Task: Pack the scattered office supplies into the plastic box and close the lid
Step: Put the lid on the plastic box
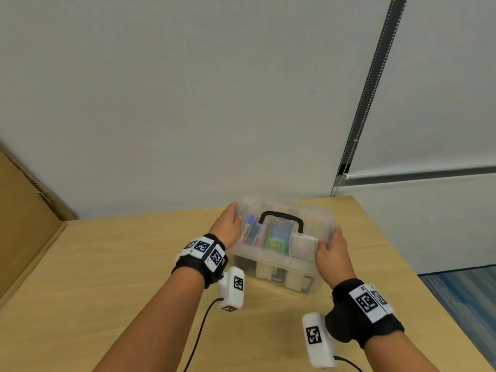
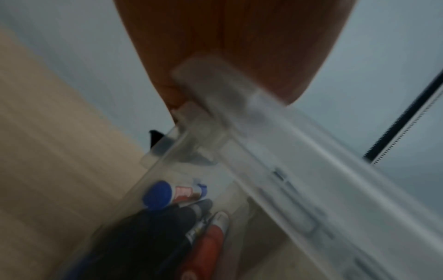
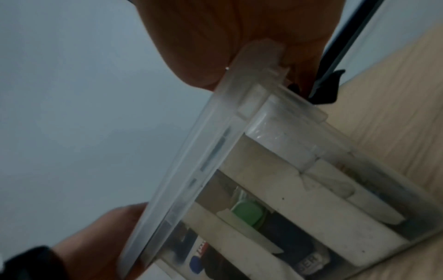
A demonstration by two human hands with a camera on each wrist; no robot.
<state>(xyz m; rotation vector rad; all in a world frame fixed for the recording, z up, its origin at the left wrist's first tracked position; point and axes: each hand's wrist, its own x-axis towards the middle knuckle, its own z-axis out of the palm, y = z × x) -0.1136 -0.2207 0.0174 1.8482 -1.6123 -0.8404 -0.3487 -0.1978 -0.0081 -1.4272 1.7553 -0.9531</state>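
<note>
Setting: pale wood desk [image 1: 112, 269] against a plain light wall; cardboard panel [image 1: 24, 221] at 9 o'clock; blue floor at 3 o'clock.
Plastic box [image 1: 279, 267]: clear, rectangular, standing on the desk at centre, inner dividers showing through its walls.
Lid [image 1: 308, 218]: clear, with a black carry handle [image 1: 281, 218]; held above the box rim, tilted, not seated.
Contents: blue-capped marker [image 2: 158, 195], dark and red pens beside it; green item [image 3: 246, 212] in the middle compartment.
Left hand [image 1: 228, 226]: at 9 o'clock of the box, fingers clamped on the lid's left edge.
Right hand [image 1: 332, 253]: at 3 o'clock of the box, fingers clamped on the lid's right edge, thumb on top.
Wrists: black straps with patterned marker tags, white camera units below.
</note>
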